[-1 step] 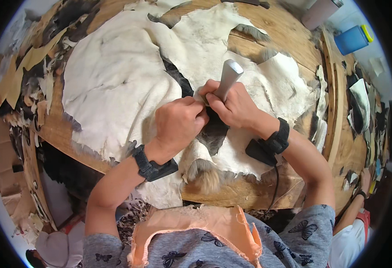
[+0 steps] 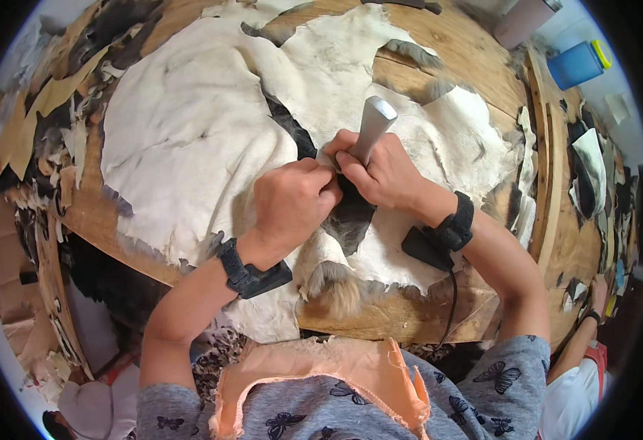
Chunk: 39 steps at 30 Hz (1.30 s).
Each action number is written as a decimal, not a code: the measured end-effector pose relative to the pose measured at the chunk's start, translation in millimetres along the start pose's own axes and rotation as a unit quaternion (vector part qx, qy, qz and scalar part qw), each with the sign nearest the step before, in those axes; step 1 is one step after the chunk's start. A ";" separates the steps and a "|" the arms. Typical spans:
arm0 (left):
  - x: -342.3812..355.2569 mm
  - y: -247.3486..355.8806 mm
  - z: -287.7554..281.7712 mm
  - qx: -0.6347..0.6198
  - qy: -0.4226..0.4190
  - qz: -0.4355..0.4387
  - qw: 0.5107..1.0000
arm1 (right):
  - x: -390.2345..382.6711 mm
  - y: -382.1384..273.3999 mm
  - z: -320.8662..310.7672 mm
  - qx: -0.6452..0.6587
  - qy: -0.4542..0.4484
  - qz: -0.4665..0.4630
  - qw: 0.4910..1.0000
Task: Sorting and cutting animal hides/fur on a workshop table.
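A large cream-white fur pelt (image 2: 182,139) lies skin side up, with a dark-haired gap (image 2: 289,121) running through its middle. My left hand (image 2: 292,202) is closed at that gap, its fingers pinching the edge of the pelt. Right beside it, my right hand (image 2: 387,172) grips a tool with a smooth silver handle (image 2: 375,126), which points up and away from me. The tool's working end is hidden by my fingers, so its kind cannot be made out. Tan fur (image 2: 340,293) shows at the pelt's near edge.
Beneath the pelt is a wooden table (image 2: 402,319). Fur and leather scraps (image 2: 64,139) pile up at the left, and more (image 2: 589,172) lie past a wooden strip (image 2: 554,176) at the right. A blue jar with a yellow lid (image 2: 578,64) stands far right. Another person's arm (image 2: 582,334) reaches in at lower right.
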State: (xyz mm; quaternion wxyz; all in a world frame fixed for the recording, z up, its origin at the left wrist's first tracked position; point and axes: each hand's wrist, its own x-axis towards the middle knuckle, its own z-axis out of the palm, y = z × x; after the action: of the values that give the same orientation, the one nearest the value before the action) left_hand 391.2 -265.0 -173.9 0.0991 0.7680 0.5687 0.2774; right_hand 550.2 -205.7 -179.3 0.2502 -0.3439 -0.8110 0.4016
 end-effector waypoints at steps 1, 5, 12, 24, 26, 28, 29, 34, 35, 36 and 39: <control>0.4 0.0 0.5 -0.013 0.011 -0.006 1.000 | 2.3 -0.1 -0.1 -0.012 0.000 0.012 1.000; 2.0 -4.1 0.6 -0.018 0.015 -0.005 1.000 | 6.0 3.4 1.1 0.004 0.001 0.017 1.000; 1.9 -6.7 -0.4 -0.052 0.040 0.009 0.998 | 6.2 7.1 -1.1 0.027 0.019 -0.018 0.999; 5.3 -2.8 -10.0 -0.065 0.063 0.017 0.996 | 29.1 7.9 1.9 0.023 0.027 -0.002 0.999; 4.8 -4.6 -11.2 -0.076 0.071 0.009 0.995 | 34.4 10.4 2.5 -0.005 0.020 0.010 1.000; 2.9 -6.5 -11.6 -0.060 0.080 0.005 0.995 | 35.7 7.8 -0.5 -0.005 0.006 0.030 1.000; 3.0 -7.2 -12.8 -0.059 0.078 0.005 0.995 | 36.6 6.6 -1.2 -0.006 -0.010 0.048 0.999; 2.2 -4.8 -22.5 -0.057 0.096 -0.008 0.994 | 40.6 13.5 6.9 -0.009 0.037 0.031 0.999; 1.1 -5.5 -23.4 -0.056 0.095 -0.007 0.994 | 41.7 15.0 7.8 -0.012 0.048 0.018 0.999; -0.3 -6.4 -24.0 -0.051 0.088 0.000 0.995 | 41.8 16.5 8.2 -0.012 0.050 0.018 0.999; -3.0 -5.8 -26.3 -0.043 0.084 0.008 0.996 | 43.2 16.7 8.6 -0.005 0.048 0.026 0.998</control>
State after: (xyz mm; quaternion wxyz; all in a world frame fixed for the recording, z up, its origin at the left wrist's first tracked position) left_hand 371.7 -270.1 -155.8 0.0817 0.7418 0.5560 0.3659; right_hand 522.7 -169.6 -192.2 0.2769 -0.3854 -0.7904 0.3873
